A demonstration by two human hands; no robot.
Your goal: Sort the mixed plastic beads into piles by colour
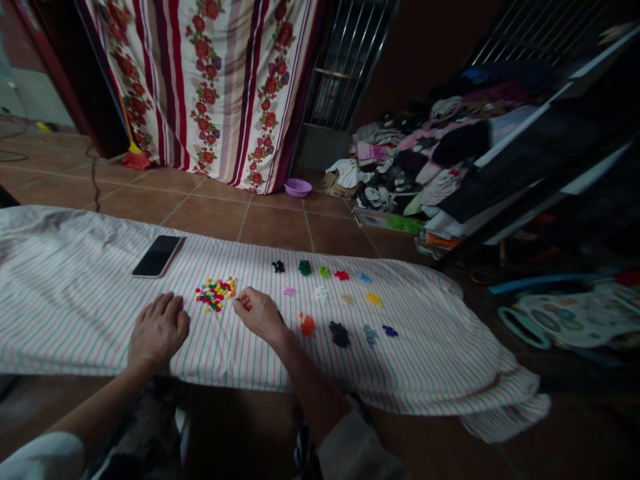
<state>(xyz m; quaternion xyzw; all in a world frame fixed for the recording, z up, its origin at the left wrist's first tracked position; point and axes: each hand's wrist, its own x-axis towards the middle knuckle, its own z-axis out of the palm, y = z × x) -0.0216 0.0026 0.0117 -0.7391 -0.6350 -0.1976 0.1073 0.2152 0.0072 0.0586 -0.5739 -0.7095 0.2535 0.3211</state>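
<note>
My left hand (157,328) lies flat on the striped cloth (90,293), fingers stretched out, holding nothing. In front of it is a mixed pile of tiny coloured pieces (216,294), mostly red, yellow, white, blue and green. My right hand (257,312) is just right of that pile, thumb and fingers pinched on a tiny piece that looks dark green. Further right lie small heaps sorted by colour, among them a black heap (279,267), a dark green heap (305,268), a red heap (342,275), an orange heap (307,325) and a dark grey heap (339,334).
A phone (159,256) lies on the cloth at the left. Beyond the cloth-covered surface, a purple basin (298,189) and a red broom (135,159) are on the tiled floor by a floral curtain (200,87). Piled clothes (415,153) fill the right.
</note>
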